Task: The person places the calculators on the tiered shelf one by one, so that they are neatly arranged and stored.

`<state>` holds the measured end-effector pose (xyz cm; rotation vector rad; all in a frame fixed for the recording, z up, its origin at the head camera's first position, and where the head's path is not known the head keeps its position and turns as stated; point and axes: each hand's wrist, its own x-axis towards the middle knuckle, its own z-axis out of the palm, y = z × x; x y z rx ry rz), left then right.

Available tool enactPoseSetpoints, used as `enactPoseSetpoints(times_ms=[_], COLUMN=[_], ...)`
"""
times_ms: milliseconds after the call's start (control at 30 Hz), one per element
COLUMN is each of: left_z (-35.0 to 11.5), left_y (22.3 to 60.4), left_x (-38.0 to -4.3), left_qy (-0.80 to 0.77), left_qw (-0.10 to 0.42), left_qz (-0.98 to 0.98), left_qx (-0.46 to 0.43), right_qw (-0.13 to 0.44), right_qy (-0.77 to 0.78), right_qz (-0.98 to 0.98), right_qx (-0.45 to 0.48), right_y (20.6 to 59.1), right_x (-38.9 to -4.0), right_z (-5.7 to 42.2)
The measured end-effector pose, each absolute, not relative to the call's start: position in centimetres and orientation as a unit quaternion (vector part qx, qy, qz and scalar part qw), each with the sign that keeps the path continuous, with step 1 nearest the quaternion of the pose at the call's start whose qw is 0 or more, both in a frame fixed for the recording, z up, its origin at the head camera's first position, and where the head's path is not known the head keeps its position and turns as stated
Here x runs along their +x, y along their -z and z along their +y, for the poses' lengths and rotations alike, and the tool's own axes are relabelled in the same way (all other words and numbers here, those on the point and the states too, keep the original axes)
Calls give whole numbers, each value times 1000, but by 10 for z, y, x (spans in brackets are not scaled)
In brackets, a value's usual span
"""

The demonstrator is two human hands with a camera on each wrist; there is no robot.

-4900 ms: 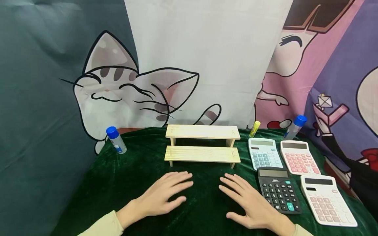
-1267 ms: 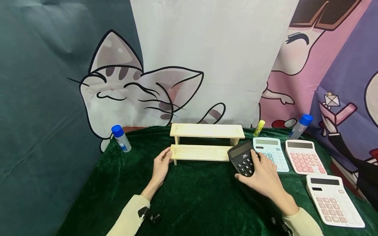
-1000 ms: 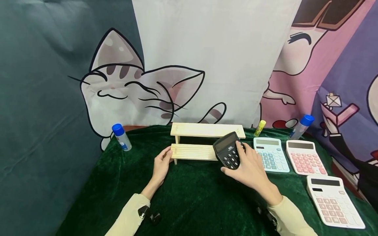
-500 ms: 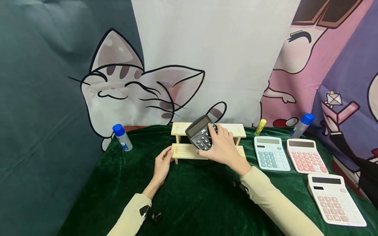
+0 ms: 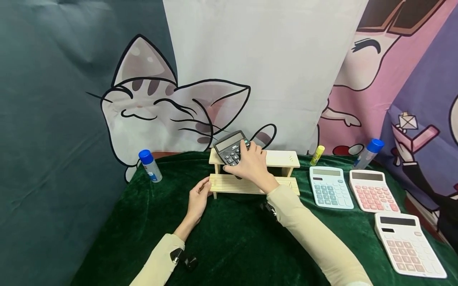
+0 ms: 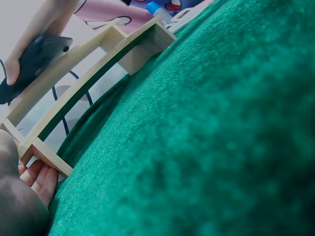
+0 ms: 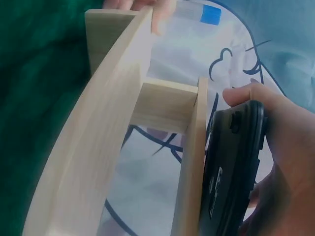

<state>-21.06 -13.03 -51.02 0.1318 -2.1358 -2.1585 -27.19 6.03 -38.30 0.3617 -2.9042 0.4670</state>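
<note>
A two-step wooden stand [image 5: 254, 184] is on the green cloth in the head view. My right hand [image 5: 250, 163] grips a black calculator [image 5: 230, 147], tilted over the left part of the upper step. In the right wrist view the back of the calculator [image 7: 231, 167] faces the upper board, very close to it. At the lower step's left end, my left hand [image 5: 198, 200] holds the edge; in the left wrist view its fingers [image 6: 42, 179] curl under the board beside the leg.
To the right lie blue [image 5: 330, 186], pink [image 5: 373, 190] and white [image 5: 409, 244] calculators. Behind them stand a yellow glue stick [image 5: 317, 155] and a blue-capped bottle [image 5: 368, 153]. Another blue-capped bottle [image 5: 150, 166] stands at the left. A printed curtain [image 5: 286, 71] hangs behind.
My right hand has picked up the black calculator from the right and carried it left and back over the upper step. Earlier my left hand moved from the cloth to the stand's left end.
</note>
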Motion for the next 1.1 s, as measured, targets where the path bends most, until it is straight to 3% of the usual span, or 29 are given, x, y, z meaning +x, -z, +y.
enactPoseSetpoints(times_ms=[367, 567, 867, 1100], left_z=[-128, -130, -126, -129], left_y=[513, 510, 512, 512], left_x=[-213, -212, -212, -211], left_qy=[704, 707, 703, 698], left_qw=[65, 64, 66, 67], left_qz=[-705, -703, -707, -711], left_qx=[46, 41, 45, 54], right_qw=[66, 55, 204, 189], right_qy=[-154, -178, -352, -378], right_qz=[-983, -977, -890, -878], right_qx=[79, 105, 207, 225], right_y=[386, 384, 404, 423], right_x=[-282, -278, -258, -256], right_z=[47, 55, 112, 132])
